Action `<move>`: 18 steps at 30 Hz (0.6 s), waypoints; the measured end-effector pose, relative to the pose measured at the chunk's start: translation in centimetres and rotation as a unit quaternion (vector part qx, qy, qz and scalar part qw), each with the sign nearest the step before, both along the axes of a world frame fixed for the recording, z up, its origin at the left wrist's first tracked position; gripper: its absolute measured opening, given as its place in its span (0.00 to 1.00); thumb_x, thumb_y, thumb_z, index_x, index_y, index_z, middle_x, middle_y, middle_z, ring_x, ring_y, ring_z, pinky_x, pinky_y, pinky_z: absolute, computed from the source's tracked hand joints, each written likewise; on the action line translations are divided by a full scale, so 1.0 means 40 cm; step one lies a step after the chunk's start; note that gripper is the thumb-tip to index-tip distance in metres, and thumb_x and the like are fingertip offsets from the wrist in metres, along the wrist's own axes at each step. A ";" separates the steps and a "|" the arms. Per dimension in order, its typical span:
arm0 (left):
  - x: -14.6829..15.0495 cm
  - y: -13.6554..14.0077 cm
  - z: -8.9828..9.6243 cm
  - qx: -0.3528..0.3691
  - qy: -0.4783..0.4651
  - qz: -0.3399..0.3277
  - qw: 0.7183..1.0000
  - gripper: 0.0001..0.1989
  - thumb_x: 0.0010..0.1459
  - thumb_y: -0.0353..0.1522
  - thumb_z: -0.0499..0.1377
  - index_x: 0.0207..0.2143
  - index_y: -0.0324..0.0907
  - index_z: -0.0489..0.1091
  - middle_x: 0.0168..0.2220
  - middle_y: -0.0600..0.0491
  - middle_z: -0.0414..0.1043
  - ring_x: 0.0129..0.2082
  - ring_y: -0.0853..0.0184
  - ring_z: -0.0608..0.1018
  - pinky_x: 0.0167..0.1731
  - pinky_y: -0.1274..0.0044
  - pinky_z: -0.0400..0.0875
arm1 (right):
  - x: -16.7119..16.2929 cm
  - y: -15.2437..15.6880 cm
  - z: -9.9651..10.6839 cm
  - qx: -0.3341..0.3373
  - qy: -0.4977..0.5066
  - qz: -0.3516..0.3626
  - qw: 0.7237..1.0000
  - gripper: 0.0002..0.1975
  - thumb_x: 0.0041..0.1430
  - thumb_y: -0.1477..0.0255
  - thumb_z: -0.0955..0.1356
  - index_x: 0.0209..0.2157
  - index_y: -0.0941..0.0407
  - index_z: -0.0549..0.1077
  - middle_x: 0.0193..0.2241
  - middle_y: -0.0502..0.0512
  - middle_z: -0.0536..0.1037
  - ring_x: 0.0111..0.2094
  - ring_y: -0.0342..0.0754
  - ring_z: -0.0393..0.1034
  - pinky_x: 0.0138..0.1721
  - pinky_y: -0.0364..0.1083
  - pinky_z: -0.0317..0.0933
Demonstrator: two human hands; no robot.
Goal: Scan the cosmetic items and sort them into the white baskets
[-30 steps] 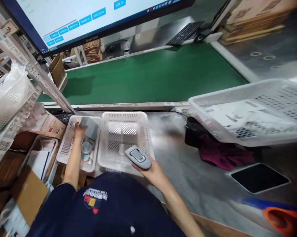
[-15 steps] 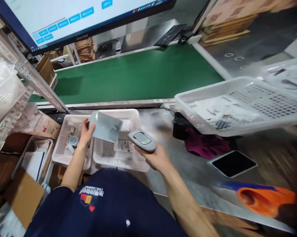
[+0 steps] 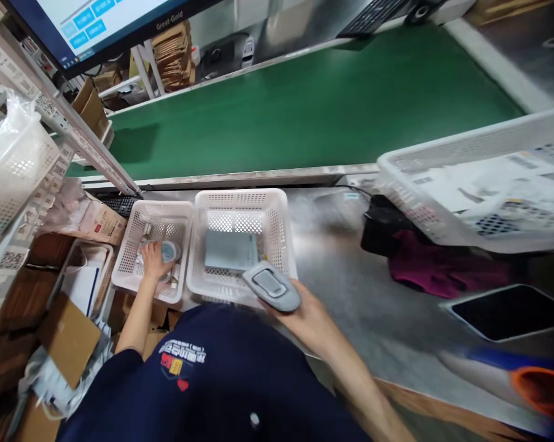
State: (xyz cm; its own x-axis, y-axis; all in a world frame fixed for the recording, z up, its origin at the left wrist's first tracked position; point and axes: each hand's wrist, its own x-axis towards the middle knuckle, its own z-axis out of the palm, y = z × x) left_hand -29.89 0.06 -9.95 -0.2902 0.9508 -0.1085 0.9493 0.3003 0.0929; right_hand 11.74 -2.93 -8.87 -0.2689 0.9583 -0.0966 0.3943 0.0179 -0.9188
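In the left white basket (image 3: 128,250) my left hand (image 3: 154,264) has its thumb and fingers around a small round tub (image 3: 169,250) with a pale blue top. The fingertips are partly hidden among small white items. A flat grey-blue box (image 3: 231,250) lies in the right white basket (image 3: 242,197), over other things that barely show. My right hand (image 3: 308,310) is closed around a grey handheld scanner (image 3: 272,286), held above that basket's near right corner.
A green conveyor belt (image 3: 281,123) runs behind the baskets, under a monitor (image 3: 120,24). On the metal table's right are a large basket (image 3: 465,138) of papers, a magenta cloth (image 3: 433,270), a dark-screened tablet (image 3: 511,312) and an orange tape dispenser (image 3: 542,387).
My left hand has let go of the grey-blue box, which now lies in the right basket, and has moved down into the left basket to the tub. The view has turned left.
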 end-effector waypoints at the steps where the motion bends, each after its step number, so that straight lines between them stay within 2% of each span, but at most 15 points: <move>1: 0.016 0.001 0.011 0.030 0.016 -0.016 0.999 0.46 0.61 0.39 0.77 0.77 0.36 0.68 0.72 0.29 0.71 0.78 0.36 0.68 0.83 0.44 0.51 | -0.031 0.003 0.027 0.008 0.002 0.039 0.999 0.17 0.65 0.60 0.74 0.53 0.50 0.81 0.48 0.59 0.85 0.48 0.65 0.84 0.49 0.59 0.79; 3: 0.056 0.001 0.032 0.078 0.033 -0.069 0.994 0.46 0.61 0.40 0.77 0.77 0.39 0.68 0.72 0.30 0.71 0.78 0.34 0.67 0.83 0.43 0.51 | -0.083 0.008 0.077 0.024 -0.020 0.118 0.993 0.22 0.62 0.70 0.72 0.58 0.51 0.81 0.50 0.59 0.83 0.49 0.61 0.83 0.50 0.55 0.77; 5: 0.104 0.000 0.043 0.102 0.029 -0.130 0.986 0.45 0.61 0.39 0.76 0.78 0.43 0.70 0.71 0.33 0.72 0.78 0.34 0.66 0.84 0.43 0.49 | -0.116 0.010 0.112 0.031 -0.080 0.175 0.981 0.34 0.59 0.76 0.69 0.67 0.52 0.79 0.52 0.60 0.81 0.49 0.59 0.83 0.49 0.52 0.75; 8: 0.180 0.016 0.043 0.112 0.013 -0.189 0.975 0.44 0.60 0.38 0.77 0.77 0.46 0.71 0.71 0.36 0.73 0.78 0.36 0.66 0.84 0.43 0.48 | -0.117 0.009 0.129 0.032 -0.147 0.184 0.971 0.41 0.58 0.78 0.70 0.73 0.53 0.74 0.55 0.62 0.81 0.49 0.60 0.83 0.47 0.52 0.74; 11: 0.252 0.086 0.041 0.095 0.001 -0.227 0.969 0.46 0.61 0.38 0.77 0.79 0.46 0.70 0.72 0.35 0.72 0.79 0.35 0.66 0.84 0.43 0.49 | -0.065 -0.003 0.125 0.018 -0.120 0.150 0.981 0.35 0.58 0.76 0.69 0.68 0.53 0.78 0.54 0.62 0.82 0.54 0.62 0.83 0.53 0.54 0.74; 13: 0.292 0.160 0.044 0.079 -0.002 -0.237 0.968 0.50 0.63 0.40 0.76 0.82 0.45 0.64 0.76 0.35 0.68 0.81 0.35 0.62 0.84 0.42 0.48 | -0.019 -0.015 0.124 -0.003 -0.093 0.119 0.988 0.28 0.59 0.71 0.69 0.62 0.53 0.80 0.54 0.63 0.83 0.56 0.64 0.82 0.55 0.56 0.74; 16: 0.314 0.272 0.051 0.075 -0.013 -0.216 0.973 0.55 0.65 0.44 0.75 0.86 0.42 0.55 0.83 0.33 0.56 0.85 0.35 0.54 0.84 0.41 0.48 | 0.032 -0.037 0.126 -0.031 -0.080 0.051 0.995 0.21 0.58 0.60 0.70 0.50 0.54 0.80 0.50 0.64 0.84 0.49 0.66 0.83 0.52 0.59 0.75; 18: 0.287 0.317 0.051 0.082 -0.021 -0.179 0.980 0.49 0.70 0.44 0.70 0.86 0.41 0.54 0.85 0.34 0.51 0.86 0.39 0.54 0.84 0.45 0.50 | 0.047 -0.050 0.125 -0.052 -0.070 0.007 0.996 0.20 0.56 0.55 0.71 0.44 0.53 0.79 0.46 0.63 0.84 0.44 0.66 0.83 0.49 0.59 0.75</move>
State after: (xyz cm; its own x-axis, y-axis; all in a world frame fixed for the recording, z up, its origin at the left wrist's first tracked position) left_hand -18.40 12.73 -7.92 0.0661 0.9966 0.0493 0.9855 -0.0729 0.1534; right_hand 13.62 -4.94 -3.86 -0.2589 0.9375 -0.2326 0.5187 -0.0682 -0.8523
